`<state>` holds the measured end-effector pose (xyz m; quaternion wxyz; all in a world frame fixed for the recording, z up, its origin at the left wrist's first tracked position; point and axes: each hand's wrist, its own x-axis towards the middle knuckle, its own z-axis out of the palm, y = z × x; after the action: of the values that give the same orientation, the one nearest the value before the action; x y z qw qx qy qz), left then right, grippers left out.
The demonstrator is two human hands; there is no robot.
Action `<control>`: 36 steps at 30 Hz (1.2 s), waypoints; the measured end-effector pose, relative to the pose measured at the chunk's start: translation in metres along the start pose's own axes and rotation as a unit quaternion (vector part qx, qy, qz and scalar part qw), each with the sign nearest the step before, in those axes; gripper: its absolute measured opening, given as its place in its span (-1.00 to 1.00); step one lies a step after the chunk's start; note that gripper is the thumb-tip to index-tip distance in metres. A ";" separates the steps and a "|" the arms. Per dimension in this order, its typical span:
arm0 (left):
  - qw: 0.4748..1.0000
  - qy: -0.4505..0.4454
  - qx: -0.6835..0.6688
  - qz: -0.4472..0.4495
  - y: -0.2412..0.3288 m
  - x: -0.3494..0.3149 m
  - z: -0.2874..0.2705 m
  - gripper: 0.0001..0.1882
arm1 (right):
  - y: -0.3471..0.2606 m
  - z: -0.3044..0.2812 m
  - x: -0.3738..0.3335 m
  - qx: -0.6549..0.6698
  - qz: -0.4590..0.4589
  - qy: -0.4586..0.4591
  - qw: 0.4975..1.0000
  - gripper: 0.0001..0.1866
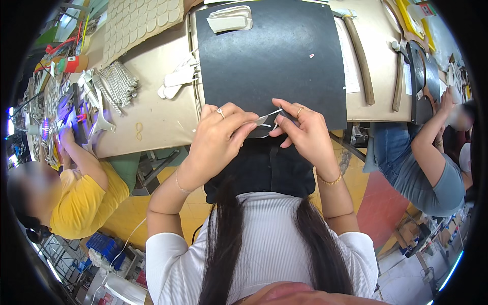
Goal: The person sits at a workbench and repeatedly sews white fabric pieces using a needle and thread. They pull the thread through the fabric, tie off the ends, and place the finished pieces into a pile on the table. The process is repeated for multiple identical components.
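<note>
Between my hands, over the near edge of the black mat (274, 66), is a small pale flat piece (261, 121) with thin white strips. My left hand (221, 134) pinches its left side between thumb and fingers. My right hand (304, 127) has thumb and index finger closed on a narrow white strip at the other end. The fingers partly hide the piece, so its exact kind is unclear. A stack of white flat pieces (230, 19) lies at the mat's far left corner. More white strapped pieces (178, 80) rest just left of the mat.
Right of the mat lie a hammer (360, 61) and a second hammer (398, 76). Braided cords (119, 84) and a sheet of rounded beige pieces (142, 25) lie to the left. Co-workers in a yellow shirt (84, 203) and a grey-blue shirt (437, 178) sit either side.
</note>
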<state>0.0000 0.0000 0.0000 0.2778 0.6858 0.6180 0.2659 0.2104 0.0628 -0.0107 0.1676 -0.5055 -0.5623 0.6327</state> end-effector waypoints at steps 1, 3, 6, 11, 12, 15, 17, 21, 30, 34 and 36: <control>1.000 0.011 -0.004 0.007 -0.002 0.001 0.001 -0.86 | 0.000 0.000 0.001 0.005 -0.002 0.001 1.000 -0.62; 0.999 0.029 -0.027 0.001 -0.004 0.002 -0.003 -0.87 | -0.002 0.002 0.001 0.024 -0.001 0.004 1.000 -0.62; 0.996 0.072 -0.057 -0.015 -0.011 0.006 -0.007 -0.85 | 0.000 -0.003 0.006 0.036 0.000 0.035 0.999 -0.62; 0.959 0.171 -0.175 -0.141 -0.041 0.010 -0.028 -0.79 | 0.008 -0.027 0.017 0.023 -0.022 0.092 0.995 -0.58; 0.944 0.196 -0.211 -0.163 -0.050 0.013 -0.031 -0.78 | 0.010 -0.033 0.022 0.013 -0.034 0.118 0.992 -0.59; 0.925 0.239 -0.223 -0.194 -0.081 0.013 -0.041 -0.78 | 0.009 -0.057 0.043 -0.027 0.001 0.187 0.982 -0.54; 0.933 0.247 -0.146 -0.218 -0.104 0.014 -0.042 -0.75 | 0.006 -0.070 0.051 -0.070 -0.026 0.225 0.972 -0.53; 0.939 0.288 0.126 -0.138 -0.135 0.010 -0.031 -0.74 | -0.004 -0.086 0.054 -0.115 -0.027 0.257 0.959 -0.52; 0.933 0.288 0.194 -0.095 -0.127 0.002 -0.005 -0.71 | 0.003 -0.083 0.046 -0.120 -0.018 0.268 0.956 -0.52; 0.936 0.294 0.159 -0.111 -0.127 0.003 -0.005 -0.69 | 0.004 -0.081 0.044 -0.101 -0.028 0.259 0.960 -0.55; 0.939 0.295 0.129 -0.123 -0.127 0.003 -0.005 -0.70 | 0.005 -0.077 0.045 -0.102 -0.046 0.249 0.962 -0.57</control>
<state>-0.0922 0.0132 -0.0871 0.0227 0.5254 0.7806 0.3377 0.2569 0.1383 -0.0243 0.2787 -0.6349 -0.5870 0.4179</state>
